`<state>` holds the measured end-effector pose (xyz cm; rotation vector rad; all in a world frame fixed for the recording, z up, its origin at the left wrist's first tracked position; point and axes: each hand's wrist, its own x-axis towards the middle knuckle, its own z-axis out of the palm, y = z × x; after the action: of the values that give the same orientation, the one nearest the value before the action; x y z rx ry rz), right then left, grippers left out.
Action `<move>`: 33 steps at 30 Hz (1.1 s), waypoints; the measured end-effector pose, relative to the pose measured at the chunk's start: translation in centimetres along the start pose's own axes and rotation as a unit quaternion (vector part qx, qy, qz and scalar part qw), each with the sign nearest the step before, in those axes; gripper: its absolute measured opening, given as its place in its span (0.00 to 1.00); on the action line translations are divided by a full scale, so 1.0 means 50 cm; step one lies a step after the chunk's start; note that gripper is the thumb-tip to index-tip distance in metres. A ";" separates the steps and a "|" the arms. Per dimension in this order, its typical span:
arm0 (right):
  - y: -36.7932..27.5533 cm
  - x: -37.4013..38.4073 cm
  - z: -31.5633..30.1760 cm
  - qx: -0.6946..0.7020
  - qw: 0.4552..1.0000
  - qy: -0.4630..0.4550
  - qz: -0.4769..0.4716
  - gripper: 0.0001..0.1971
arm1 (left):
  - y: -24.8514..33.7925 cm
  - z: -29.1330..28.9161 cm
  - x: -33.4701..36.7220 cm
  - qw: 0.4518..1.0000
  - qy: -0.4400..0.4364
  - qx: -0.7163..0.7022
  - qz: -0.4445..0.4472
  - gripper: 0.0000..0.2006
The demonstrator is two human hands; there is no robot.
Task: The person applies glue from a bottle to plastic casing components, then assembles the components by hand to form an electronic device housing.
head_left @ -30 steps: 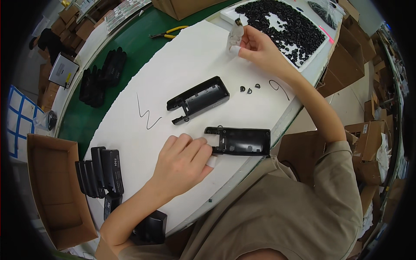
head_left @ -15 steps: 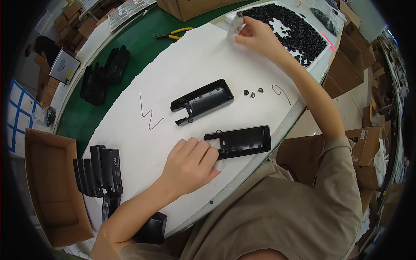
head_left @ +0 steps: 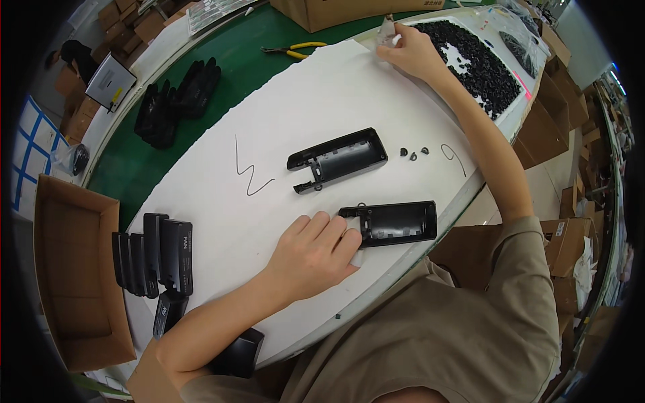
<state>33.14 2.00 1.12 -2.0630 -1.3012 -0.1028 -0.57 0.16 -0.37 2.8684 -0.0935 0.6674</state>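
At the near edge of the tabletop (head_left: 127, 185), our left hand (head_left: 312, 254) is pinching a black casing (head_left: 398, 223), our right hand (head_left: 415, 54) a whitish piece (head_left: 386, 32), and careless nudging is risking the casing's fall.

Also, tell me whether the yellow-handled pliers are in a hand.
No, the pliers lie on the green surface, apart from the left hand and right hand.

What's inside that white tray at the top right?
Many small black parts lie in the white tray, with patches of its bottom showing. The parts cover the rest of the bottom; the right hand hides part of its edge.
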 end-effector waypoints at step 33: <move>-0.076 -0.178 -0.152 0.059 0.979 -0.153 -0.120 0.13 | -0.006 0.008 -0.007 0.998 0.037 -0.052 -0.003 0.17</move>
<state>27.72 -8.28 5.23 -1.8660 -1.6974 0.1878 -0.67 0.37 -0.92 2.7395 -0.1055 0.7440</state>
